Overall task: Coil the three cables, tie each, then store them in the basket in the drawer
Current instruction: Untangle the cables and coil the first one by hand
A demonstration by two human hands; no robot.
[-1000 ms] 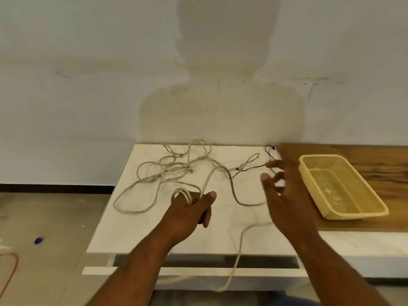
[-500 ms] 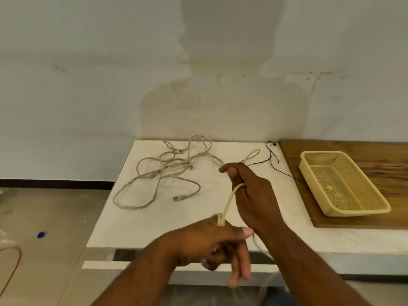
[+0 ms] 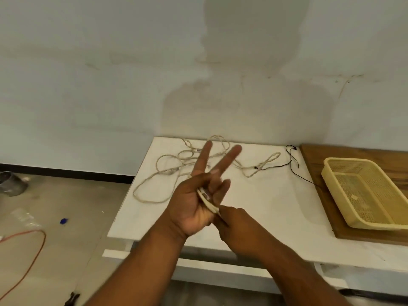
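My left hand (image 3: 194, 199) is raised over the white table (image 3: 276, 206), palm toward me, with index and middle fingers spread straight up and the other fingers curled. A beige cable (image 3: 206, 198) runs across that palm, held there by the curled fingers. My right hand (image 3: 240, 226) pinches the same cable just below the left palm. A loose beige cable tangle (image 3: 159, 166) lies at the back left of the table. A short twisted beige cable (image 3: 268, 159) joins a thin black cable (image 3: 294, 165) at the back. An empty yellow basket (image 3: 326, 173) sits tilted at the right.
The basket rests on a wooden board (image 3: 318, 160) covering the table's right end. A white drawer front (image 3: 119, 253) juts out slightly under the table's front edge. On the floor at left lie an orange cord (image 3: 37, 246), a small blue object (image 3: 63, 221) and a metal bucket (image 3: 11, 183).
My left hand rose from the table's front edge and turned palm toward me with two fingers straight. My right hand dropped from above it to below it, keeping hold of the cable.
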